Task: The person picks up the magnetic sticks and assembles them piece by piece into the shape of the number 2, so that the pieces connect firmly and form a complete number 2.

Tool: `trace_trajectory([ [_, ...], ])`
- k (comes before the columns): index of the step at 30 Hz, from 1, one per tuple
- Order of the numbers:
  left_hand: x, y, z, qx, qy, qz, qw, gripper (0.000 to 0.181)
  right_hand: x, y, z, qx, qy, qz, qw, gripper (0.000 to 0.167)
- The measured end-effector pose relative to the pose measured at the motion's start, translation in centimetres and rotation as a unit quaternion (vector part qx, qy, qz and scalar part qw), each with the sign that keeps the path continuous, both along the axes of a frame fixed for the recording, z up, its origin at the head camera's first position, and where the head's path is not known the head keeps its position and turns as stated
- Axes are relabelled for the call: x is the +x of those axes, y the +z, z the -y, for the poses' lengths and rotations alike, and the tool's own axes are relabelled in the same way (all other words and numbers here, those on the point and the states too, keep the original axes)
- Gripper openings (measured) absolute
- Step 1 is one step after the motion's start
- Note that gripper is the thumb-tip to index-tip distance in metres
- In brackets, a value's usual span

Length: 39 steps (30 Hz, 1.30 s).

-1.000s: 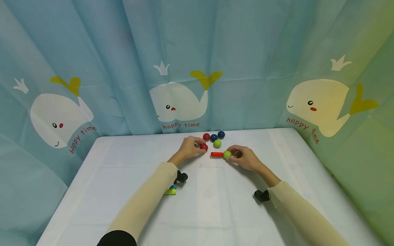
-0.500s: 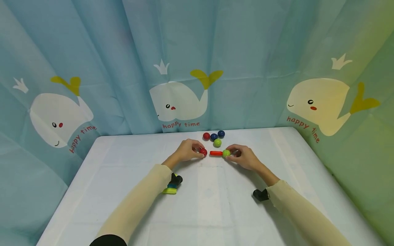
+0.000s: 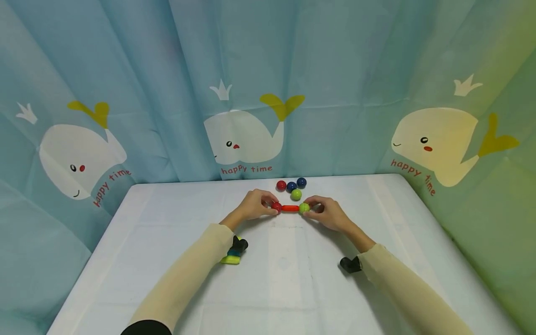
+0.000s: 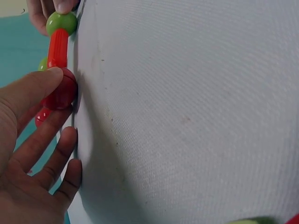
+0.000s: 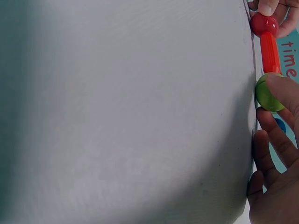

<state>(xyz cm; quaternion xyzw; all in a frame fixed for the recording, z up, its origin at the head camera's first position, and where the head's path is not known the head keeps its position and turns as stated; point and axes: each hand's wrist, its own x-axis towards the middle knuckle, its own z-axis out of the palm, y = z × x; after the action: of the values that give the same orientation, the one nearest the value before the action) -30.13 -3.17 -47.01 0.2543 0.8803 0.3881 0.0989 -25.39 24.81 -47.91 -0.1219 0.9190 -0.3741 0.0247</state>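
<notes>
left hand [image 3: 253,204] pinches a red ball [image 3: 276,208] between thumb and fingers; right hand [image 3: 329,214] pinches a green ball [image 3: 304,208] likewise. a red rod [image 3: 290,208] lies between, touching both balls, near the far edge of the white table [image 3: 251,288].

The curtain [image 3: 343,88] reads "happy time" (thrice, apparently).
</notes>
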Motion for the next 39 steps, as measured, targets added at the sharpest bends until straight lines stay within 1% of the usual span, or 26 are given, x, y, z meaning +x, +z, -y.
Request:
trace_trajectory([
  [14,0.0,-0.1,0.0,0.004,-0.003,0.001,1.0000,0.025,-0.1,0.0,0.0,-0.004,0.005,-0.008,0.9999,0.033],
  [20,0.0,0.1,0.7,-0.009,0.001,0.000,1.0000,0.024,0.1,0.0,1.0,0.001,-0.002,-0.009,1.0000,0.035],
  [25,-0.1,0.3,2.1,-0.010,0.007,0.005,0.9999,0.024,0.0,0.0,2.4,-0.003,0.003,-0.021,0.9998,0.036],
  [33,-0.2,0.4,5.5,-0.007,0.021,0.018,0.9996,0.025,-0.4,0.2,5.8,-0.019,0.016,-0.016,0.9996,0.032],
  [39,-0.3,0.3,8.1,0.002,0.033,0.014,0.9993,0.026,-1.2,0.0,8.5,-0.031,0.023,-0.027,0.9989,0.028],
])
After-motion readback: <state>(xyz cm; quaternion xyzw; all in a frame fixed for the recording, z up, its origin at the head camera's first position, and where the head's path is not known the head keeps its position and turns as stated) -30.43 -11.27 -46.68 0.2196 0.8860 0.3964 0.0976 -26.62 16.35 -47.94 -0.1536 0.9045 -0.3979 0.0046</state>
